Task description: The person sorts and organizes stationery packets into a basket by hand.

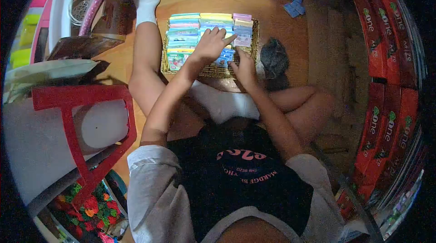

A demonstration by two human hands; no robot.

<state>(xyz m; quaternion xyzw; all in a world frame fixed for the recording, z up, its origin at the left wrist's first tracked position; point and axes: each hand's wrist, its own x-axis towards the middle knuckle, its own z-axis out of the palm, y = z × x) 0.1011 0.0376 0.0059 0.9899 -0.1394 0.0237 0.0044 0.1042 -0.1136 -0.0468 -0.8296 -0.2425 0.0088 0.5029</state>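
A woven golden basket [212, 71] stands on the floor between my legs, with rows of small flat packets in it. My left hand [211, 46] lies over the middle rows, fingers apart and resting on the packets. Beside its fingertips is a pale blue-grey packet with print [243, 38]. My right hand [245, 68] is at the basket's near right part, thumb and fingers apart, close to the blue packets [225, 57]. A green packet [176, 60] shows at the near left. My left wrist and fingers hide part of the middle column.
Loose blue and grey packets [294, 8] lie on the wooden floor at the far right. A dark bundle [274, 58] sits right of the basket. Red paper-ream packs [381, 47] line the right side. A red frame [77, 140] and a box [86, 46] stand at left.
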